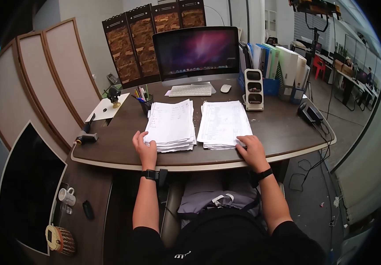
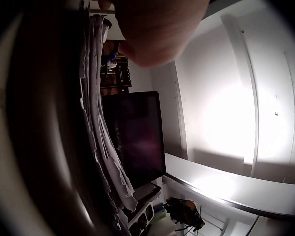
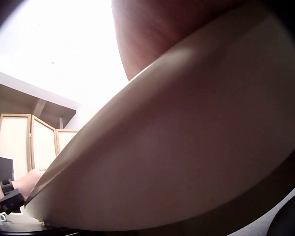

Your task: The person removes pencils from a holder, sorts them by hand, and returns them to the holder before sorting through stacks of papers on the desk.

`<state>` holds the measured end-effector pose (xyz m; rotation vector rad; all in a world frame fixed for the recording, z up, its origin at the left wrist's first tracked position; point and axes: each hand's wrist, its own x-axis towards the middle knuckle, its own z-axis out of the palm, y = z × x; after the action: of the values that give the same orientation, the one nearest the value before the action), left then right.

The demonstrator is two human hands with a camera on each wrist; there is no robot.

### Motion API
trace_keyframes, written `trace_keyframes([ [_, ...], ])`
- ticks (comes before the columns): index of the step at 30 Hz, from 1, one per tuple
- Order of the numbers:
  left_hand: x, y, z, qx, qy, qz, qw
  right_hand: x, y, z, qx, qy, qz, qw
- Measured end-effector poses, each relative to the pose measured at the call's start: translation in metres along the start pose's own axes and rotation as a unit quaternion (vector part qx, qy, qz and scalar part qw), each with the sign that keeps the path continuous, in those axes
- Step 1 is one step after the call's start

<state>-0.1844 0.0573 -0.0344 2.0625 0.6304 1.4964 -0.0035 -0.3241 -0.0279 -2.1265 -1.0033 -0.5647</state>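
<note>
Two stacks of paper lie side by side on the dark desk. At the lower left corner of the left stack [image 1: 171, 126] is the left hand [image 1: 146, 149], its fingers loosely bent at the stack's edge. The right hand [image 1: 252, 152] rests at the lower right corner of the right stack [image 1: 224, 123], fingertips on the top sheet and thumb near its edge. In the left wrist view the left hand [image 2: 160, 29] is above the layered paper edges [image 2: 101, 113]. The right wrist view shows part of the right hand [image 3: 162, 29] over the desk edge [image 3: 152, 147]; its fingertips are hidden.
Behind the stacks stand a monitor [image 1: 197, 53], a keyboard [image 1: 190, 90] and a mouse [image 1: 226, 88]. A pen holder [image 1: 145, 105] is at the left, a white upright holder [image 1: 254, 90] and binders [image 1: 283, 66] at the right. A phone [image 1: 309, 113] sits near the right edge.
</note>
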Motion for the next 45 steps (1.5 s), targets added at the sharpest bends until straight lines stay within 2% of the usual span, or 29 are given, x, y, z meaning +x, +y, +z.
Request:
trace_keyframes([
  [3,-0.019,0.023,-0.002,-0.027,0.030,0.003,0.999,-0.004,0.002,0.002,-0.005,0.009,-0.009,1.000],
  [5,-0.035,0.040,0.005,-0.028,0.013,0.070,0.997,-0.001,0.000,0.001,-0.012,0.009,-0.012,1.000],
  [6,-0.043,0.048,0.010,-0.061,-0.019,0.087,0.994,0.002,0.000,0.000,-0.015,0.013,-0.012,1.000],
  [7,-0.051,0.058,0.018,-0.139,-0.081,0.038,0.986,0.002,-0.001,0.000,-0.016,0.014,-0.009,1.000],
  [8,-0.059,0.082,0.020,-0.194,-0.167,-0.049,0.965,-0.001,-0.003,-0.001,-0.019,0.013,-0.003,1.000],
  [10,-0.066,0.114,0.028,-0.173,-0.262,-0.056,0.948,-0.003,-0.005,-0.003,-0.014,-0.001,0.012,1.000],
  [11,-0.071,0.115,0.041,-0.177,-0.261,-0.058,0.947,-0.003,-0.002,-0.001,-0.014,0.003,0.005,1.000],
  [13,-0.074,0.110,0.068,-0.068,-0.258,0.040,0.963,-0.001,-0.001,0.002,-0.015,0.020,-0.004,1.000],
  [14,-0.078,0.108,0.073,-0.073,-0.258,0.039,0.963,-0.002,-0.003,0.003,-0.020,0.020,-0.004,1.000],
  [16,-0.080,0.108,0.083,0.020,-0.240,0.060,0.969,-0.001,-0.002,0.002,-0.015,0.013,-0.002,1.000],
  [17,-0.078,0.105,0.083,-0.015,-0.260,0.039,0.965,-0.001,0.000,0.002,-0.011,0.015,-0.012,1.000],
  [20,-0.076,0.109,0.088,0.015,-0.246,0.047,0.968,-0.002,0.001,0.003,-0.016,0.007,-0.004,1.000],
  [22,-0.076,0.115,0.085,0.025,-0.267,0.007,0.963,-0.002,0.000,0.001,-0.009,0.013,-0.015,1.000],
  [24,-0.082,0.115,0.082,0.014,-0.226,0.064,0.972,-0.003,-0.001,0.002,0.007,0.027,-0.016,0.999],
  [25,-0.082,0.118,0.081,0.021,-0.216,0.066,0.974,-0.002,-0.001,0.002,0.003,0.020,-0.013,1.000],
  [32,-0.081,0.117,0.083,-0.001,-0.217,0.046,0.975,-0.004,-0.005,0.000,0.007,0.018,0.004,1.000],
  [34,-0.081,0.119,0.082,0.010,-0.224,0.064,0.972,-0.001,-0.005,0.000,0.007,0.027,-0.003,1.000],
  [38,-0.080,0.132,0.079,0.060,-0.253,0.043,0.965,-0.004,-0.004,0.001,0.006,0.019,-0.006,1.000],
  [42,-0.080,0.127,0.083,0.083,-0.267,0.043,0.959,-0.004,-0.004,-0.001,0.006,0.009,-0.002,1.000],
  [45,-0.082,0.121,0.082,0.048,-0.244,0.061,0.967,-0.004,-0.004,0.001,0.000,0.016,-0.010,1.000],
])
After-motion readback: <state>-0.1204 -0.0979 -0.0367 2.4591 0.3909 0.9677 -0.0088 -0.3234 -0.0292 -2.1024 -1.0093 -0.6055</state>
